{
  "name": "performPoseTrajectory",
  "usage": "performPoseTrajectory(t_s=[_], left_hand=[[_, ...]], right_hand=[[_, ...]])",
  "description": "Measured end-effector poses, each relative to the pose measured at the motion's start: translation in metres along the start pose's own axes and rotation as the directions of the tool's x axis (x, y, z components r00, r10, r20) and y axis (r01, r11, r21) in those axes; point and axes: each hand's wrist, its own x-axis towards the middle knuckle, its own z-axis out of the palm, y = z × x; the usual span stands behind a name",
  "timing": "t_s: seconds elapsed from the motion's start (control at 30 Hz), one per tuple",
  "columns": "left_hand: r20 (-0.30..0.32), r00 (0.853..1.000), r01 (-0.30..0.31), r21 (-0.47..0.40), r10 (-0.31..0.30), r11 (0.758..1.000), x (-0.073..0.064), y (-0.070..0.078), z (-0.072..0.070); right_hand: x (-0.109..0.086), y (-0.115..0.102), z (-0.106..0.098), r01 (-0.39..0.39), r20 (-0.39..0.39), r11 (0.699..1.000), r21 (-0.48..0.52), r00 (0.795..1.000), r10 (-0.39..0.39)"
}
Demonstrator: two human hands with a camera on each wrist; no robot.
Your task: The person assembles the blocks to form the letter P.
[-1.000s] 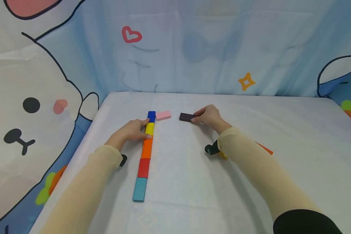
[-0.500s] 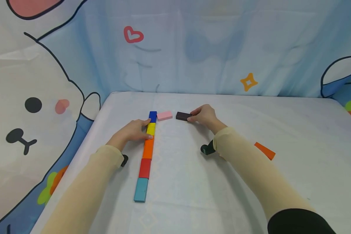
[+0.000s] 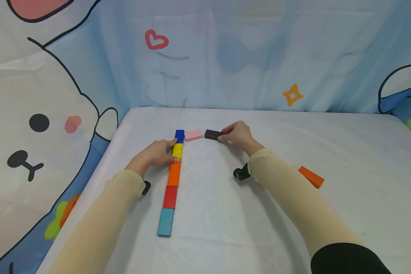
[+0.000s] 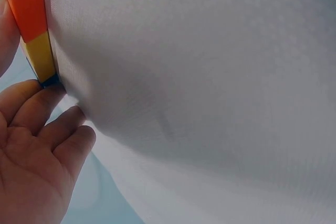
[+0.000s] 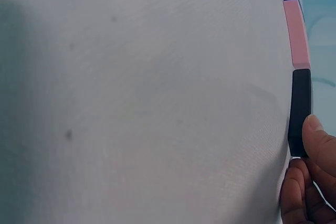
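A row of flat blocks runs away from me: a teal block (image 3: pixel 165 222), a red block (image 3: pixel 170 196), an orange block (image 3: pixel 174 176), a yellow block (image 3: pixel 178 150) and a blue block (image 3: pixel 179 136). My left hand (image 3: pixel 154 155) rests at the row's far part, thumb by the orange and yellow blocks, fingertips (image 4: pixel 55 92) at the blue one. A pink block (image 3: pixel 193 135) lies at a right angle beside the blue block. My right hand (image 3: pixel 239 135) pinches the end of a black block (image 3: pixel 213 134), whose other end is very near the pink block.
An orange wedge-shaped block (image 3: pixel 311 177) lies right of my right forearm; a sliver of pink (image 3: pixel 331 205) shows beside the sleeve. The white tabletop (image 3: pixel 212 228) ends at a blue patterned curtain (image 3: pixel 246 57) behind.
My right hand has slid the black block left, close to the pink block. More of the orange wedge shows past the sleeve. My left hand stays at the row.
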Motion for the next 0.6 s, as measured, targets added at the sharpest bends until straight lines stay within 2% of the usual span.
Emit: performPoseTrajectory(t_s=[0.23, 0.6], left_hand=[[0.002, 1.000, 0.006, -0.005, -0.006, 1.000, -0.0014, 0.0009, -0.0002], [-0.002, 1.000, 0.002, -0.006, -0.002, 1.000, 0.0017, -0.0020, 0.0004]], right_hand=[[0.0020, -0.0017, 0.0022, -0.011, -0.001, 1.000, 0.000, 1.000, 0.011], [0.0016, -0.0017, 0.0026, 0.014, 0.012, 1.000, -0.008, 1.000, -0.014]])
